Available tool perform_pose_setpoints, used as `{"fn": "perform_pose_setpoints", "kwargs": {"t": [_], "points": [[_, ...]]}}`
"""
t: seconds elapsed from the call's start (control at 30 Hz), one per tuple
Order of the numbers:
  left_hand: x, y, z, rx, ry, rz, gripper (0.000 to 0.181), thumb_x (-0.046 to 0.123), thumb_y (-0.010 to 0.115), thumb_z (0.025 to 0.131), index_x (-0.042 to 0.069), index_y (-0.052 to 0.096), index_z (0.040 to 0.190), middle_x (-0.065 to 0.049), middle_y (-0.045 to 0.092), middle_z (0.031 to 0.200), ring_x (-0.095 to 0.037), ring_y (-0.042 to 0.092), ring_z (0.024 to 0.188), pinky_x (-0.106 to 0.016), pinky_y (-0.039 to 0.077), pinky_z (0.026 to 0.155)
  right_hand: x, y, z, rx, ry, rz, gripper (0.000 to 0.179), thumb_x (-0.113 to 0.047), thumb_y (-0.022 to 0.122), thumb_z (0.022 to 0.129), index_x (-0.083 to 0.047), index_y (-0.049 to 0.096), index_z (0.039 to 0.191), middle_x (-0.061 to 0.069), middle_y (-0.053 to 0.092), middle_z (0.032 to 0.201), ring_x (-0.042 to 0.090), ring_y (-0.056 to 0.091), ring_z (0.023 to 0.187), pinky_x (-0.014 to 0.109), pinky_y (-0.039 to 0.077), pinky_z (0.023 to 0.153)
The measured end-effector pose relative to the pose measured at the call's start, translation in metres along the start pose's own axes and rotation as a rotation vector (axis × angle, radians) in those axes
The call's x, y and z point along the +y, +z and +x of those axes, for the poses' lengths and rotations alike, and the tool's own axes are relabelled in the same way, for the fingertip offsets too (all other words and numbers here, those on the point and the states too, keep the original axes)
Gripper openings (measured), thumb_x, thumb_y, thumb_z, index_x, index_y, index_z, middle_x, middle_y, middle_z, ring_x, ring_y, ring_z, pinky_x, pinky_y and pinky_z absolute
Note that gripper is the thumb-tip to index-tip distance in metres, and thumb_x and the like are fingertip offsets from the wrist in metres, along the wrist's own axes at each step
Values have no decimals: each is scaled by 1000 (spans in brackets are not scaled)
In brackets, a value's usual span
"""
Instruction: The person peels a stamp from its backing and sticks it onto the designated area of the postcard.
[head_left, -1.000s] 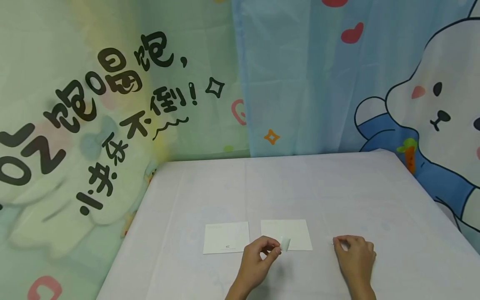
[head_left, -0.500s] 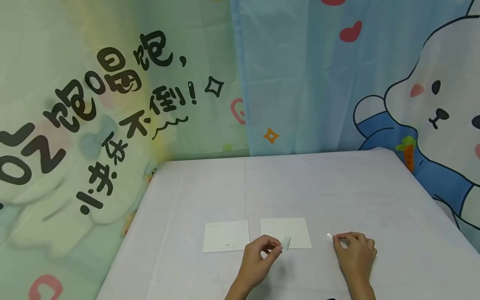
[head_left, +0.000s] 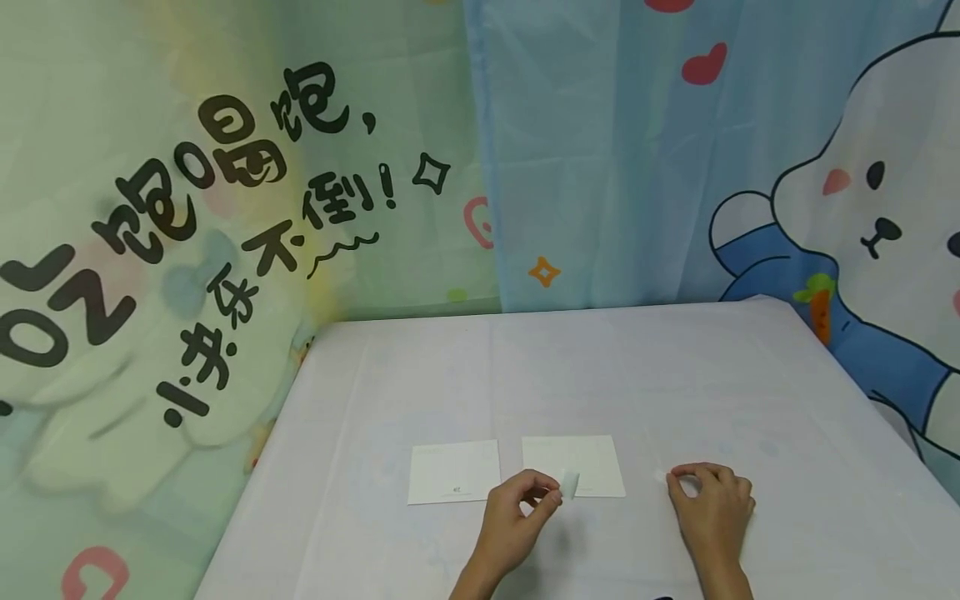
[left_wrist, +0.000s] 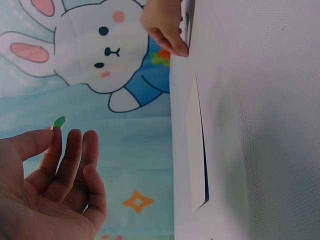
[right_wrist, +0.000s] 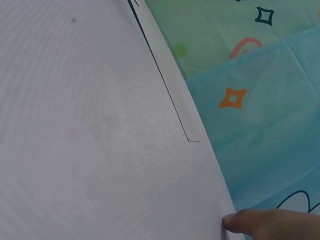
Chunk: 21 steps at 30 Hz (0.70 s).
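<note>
My left hand [head_left: 504, 527] is raised over the near middle of the table, pinching a small pale green slip [head_left: 570, 485] between thumb and fingertips. In the left wrist view this slip [left_wrist: 59, 122] looks brighter green and slightly curled, and the other fingers are loosely bent. Behind it on the table lies a white card [head_left: 577, 460], with a second white card [head_left: 453, 472] to its left bearing a tiny dark mark. On the right, my right hand [head_left: 712, 517] pinches a small clear piece [head_left: 660, 476], like film, low at the tabletop; its exact shape is hard to see.
White cloth covers the table [head_left: 600, 367]. Printed curtains hang behind it, a blue one [head_left: 585, 167] with a rabbit and a green one [head_left: 405, 267] with lettering. A dark bit of something [head_left: 663, 597] shows at the bottom edge of the head view.
The clear piece at my right fingertips showed a bright glint half a second ago and looks fainter now. Both hands have barely moved; the left still holds the green slip.
</note>
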<state>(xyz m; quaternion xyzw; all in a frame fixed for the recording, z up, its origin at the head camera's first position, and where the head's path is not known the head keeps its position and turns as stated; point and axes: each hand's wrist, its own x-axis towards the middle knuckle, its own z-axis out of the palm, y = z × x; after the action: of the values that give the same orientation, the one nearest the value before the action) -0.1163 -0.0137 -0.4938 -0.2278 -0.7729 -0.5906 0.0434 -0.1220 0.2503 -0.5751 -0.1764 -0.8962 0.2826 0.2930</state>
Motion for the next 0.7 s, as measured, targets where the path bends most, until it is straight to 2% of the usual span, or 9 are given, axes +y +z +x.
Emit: {"fn": "perform_pose_setpoints", "kwargs": {"t": [0.2,0.37,0.57,0.7], "points": [[0,-1,0,0,-12,-2,8,18,62,88,10,65,89,4,67,80,-4,62,77,-24,50,64,1,2,0,-3,14,-25,11,-5,74,72,2,67,77,23,56,92,39,41,90,52,27,75],[-1,-1,0,3,-16,-13,8,17,62,88,10,65,88,3,67,79,-4,62,77,-24,50,64,1,2,2,41,1,-4,9,-3,70,76,4,66,79,24,58,89,39,43,88,51,28,74],[-1,-2,1,4,-26,-32,11,20,62,89,9,65,89,3,67,78,-4,61,74,-23,50,64,-5,1,4,101,-31,84,7,-1,71,75,3,67,79,22,62,86,37,46,86,49,29,75],[-1,-3,1,3,-25,-42,12,20,62,89,9,65,89,2,67,78,-4,61,73,-23,50,64,-19,3,1,102,-55,175,7,-1,72,74,0,68,79,16,64,83,30,47,83,43,30,74]]}}
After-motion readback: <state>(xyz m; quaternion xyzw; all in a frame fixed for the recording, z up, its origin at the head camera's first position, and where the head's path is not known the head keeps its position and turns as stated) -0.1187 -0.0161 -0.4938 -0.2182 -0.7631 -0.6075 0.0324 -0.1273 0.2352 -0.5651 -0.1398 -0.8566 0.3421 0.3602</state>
